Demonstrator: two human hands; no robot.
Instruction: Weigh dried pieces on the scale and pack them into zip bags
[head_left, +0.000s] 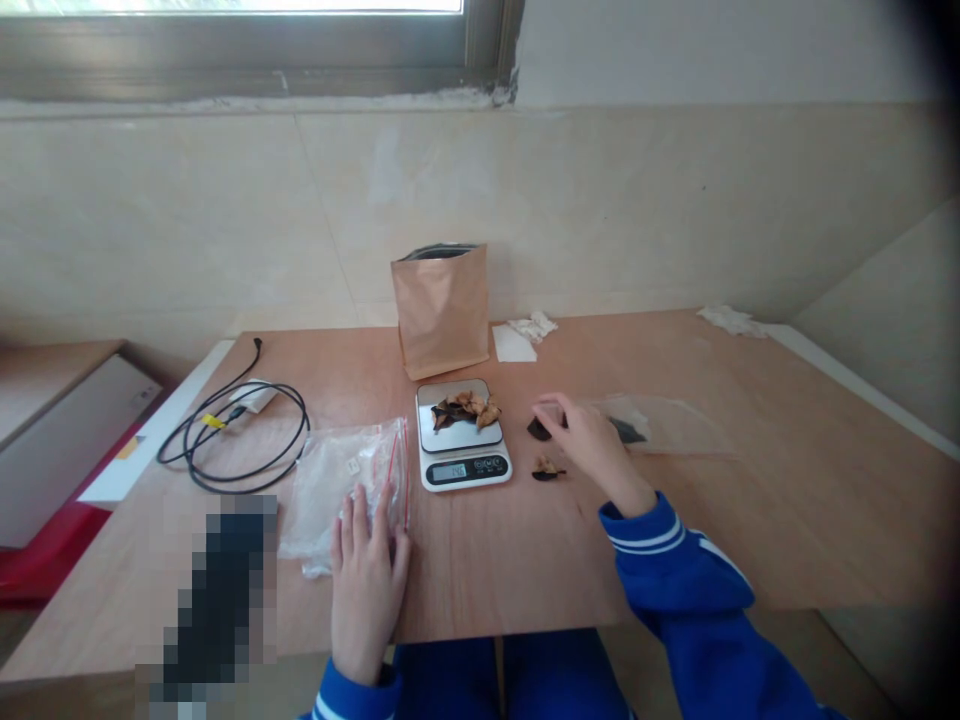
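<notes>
My left hand (367, 580) lies flat with its fingers apart on clear zip-seal plastic bags (322, 490). My right hand (589, 440) is over the table right of the scale, its fingers bent together around a dark dried leaf (538, 430); the exact contact is partly hidden. A small brown and black leaf piece (547, 468) lies just below that hand. Between my hands stands a white digital scale (465, 470), its display lit. Dried brown leaves (465, 408) are heaped on the scale's plate. Behind my right hand is a clear bag (675, 425) with something dark in it.
An open brown paper pouch (442, 310) stands upright behind the scale. White paper (514, 344) and crumpled tissue (534, 326) lie beside it. A coiled black cable (191, 460) with a white adapter (253, 396) is at left, above a pixelated dark object (221, 590) near the table's front edge.
</notes>
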